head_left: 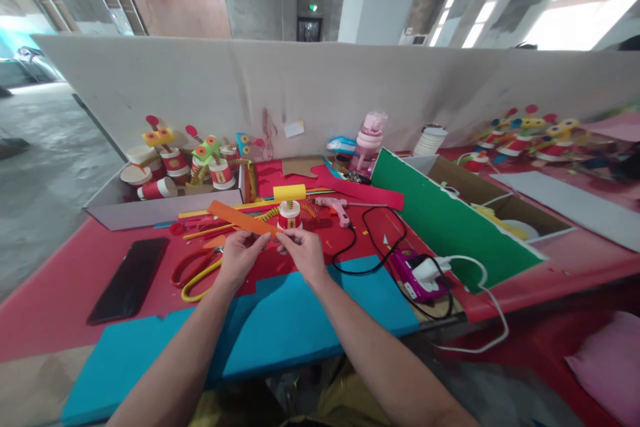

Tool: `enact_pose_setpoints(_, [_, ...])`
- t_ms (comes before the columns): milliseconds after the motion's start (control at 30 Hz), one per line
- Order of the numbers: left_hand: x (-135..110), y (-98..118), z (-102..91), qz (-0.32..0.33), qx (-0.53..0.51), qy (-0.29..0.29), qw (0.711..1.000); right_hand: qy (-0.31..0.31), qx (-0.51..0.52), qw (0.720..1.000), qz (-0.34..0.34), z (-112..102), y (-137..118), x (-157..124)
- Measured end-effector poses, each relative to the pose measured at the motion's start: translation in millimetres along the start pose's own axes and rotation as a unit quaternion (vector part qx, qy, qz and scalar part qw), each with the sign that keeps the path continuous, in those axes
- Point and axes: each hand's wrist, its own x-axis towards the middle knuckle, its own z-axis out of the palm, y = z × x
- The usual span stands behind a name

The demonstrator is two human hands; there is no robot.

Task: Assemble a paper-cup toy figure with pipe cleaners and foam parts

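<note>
An orange paper strip [235,215] is pinched between my left hand [243,255] and my right hand [305,253]. Both hands grip it near its right end, thumbs and fingertips close together, while the left part slants up and away. Just behind my right hand stands a small red and white paper cup [290,215], upright, topped by a yellow paper roll [289,192] on a spring-like strip. Scissors [193,275] with one red and one yellow handle lie beside my left hand. Farther back to the right rests a pink glue gun [338,209].
Blue sheets [280,313] cover the front edge. A black phone [129,280] lies left, near a white box [165,210] of paper-cup figures. To the right are a purple power strip [417,277] with cords and a green-sided box [450,220]. A white partition [200,93] stands behind.
</note>
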Motion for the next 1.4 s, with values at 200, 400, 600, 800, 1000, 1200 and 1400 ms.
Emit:
enact_pose_setpoints(200, [0.6,0.2,0.3,-0.009,-0.027,-0.01,1.0,-0.01,0.003,1.0,0.002,-1.2,-1.2,-0.8])
enact_pose_setpoints(400, [3.6,-5.5,-2.1,-0.014,-0.08,-0.035,0.996,-0.017,0.016,1.0,0.001,-0.8,-2.3,-0.8])
enact_pose_setpoints(600, [3.0,-2.3,-2.1,-0.014,-0.09,-0.048,0.995,-0.056,0.091,0.993,0.052,-1.9,0.2,1.9])
enact_pose_setpoints(800, [3.3,-5.7,-2.6,-0.01,-0.061,-0.041,0.997,-0.042,0.08,0.995,0.045,-0.8,2.4,2.5])
enact_pose_setpoints(1000, [2.0,-7.8,-3.3,0.002,-0.09,-0.065,0.994,-0.032,0.067,0.996,0.048,-1.6,1.7,1.9])
enact_pose_setpoints(1200, [2.4,-9.2,-4.6,-0.013,-0.092,-0.059,0.994,-0.026,0.124,0.988,0.092,-1.8,1.5,2.4])
enact_pose_setpoints(1400, [3.0,-9.8,-4.3,-0.018,-0.096,-0.051,0.994,-0.02,0.1,0.993,0.064,-1.9,1.0,2.0])
